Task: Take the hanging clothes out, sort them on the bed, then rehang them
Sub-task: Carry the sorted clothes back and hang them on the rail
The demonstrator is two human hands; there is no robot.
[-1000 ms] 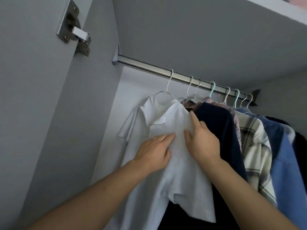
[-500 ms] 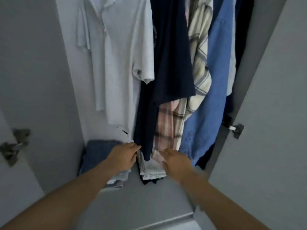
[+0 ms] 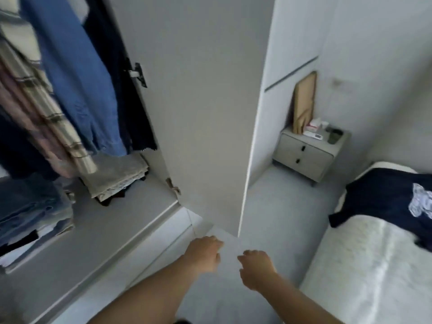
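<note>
**Hands off the rail – view swung from wardrobe to bed**

A sec ago both hands were pressed on the white polo hanging at the rail; half a sec ago they were reaching low near the folded piles. Now both are withdrawn, held low in front of the open white wardrobe door (image 3: 201, 113), over the pale floor. Nothing is carried – no garment, no hanger.

Left hand (image 3: 203, 255): fingers loosely curled, nothing held; whether it brushes the door's lower corner can't be told. Right hand (image 3: 256, 268): also half-curled, empty, apart from the left.

The hanging clothes – blue denim shirt (image 3: 77, 73), cream-and-brown plaid shirt (image 3: 44, 108), dark garment (image 3: 131, 113) behind – are seen at upper left, inside the wardrobe, blurred. A navy printed tee (image 3: 383, 202) is laid on the white quilted bed (image 3: 364, 265) at right.

Judgement: the white polo seems to be rehung, and the tee on the bed is probably next to be fetched.
</note>
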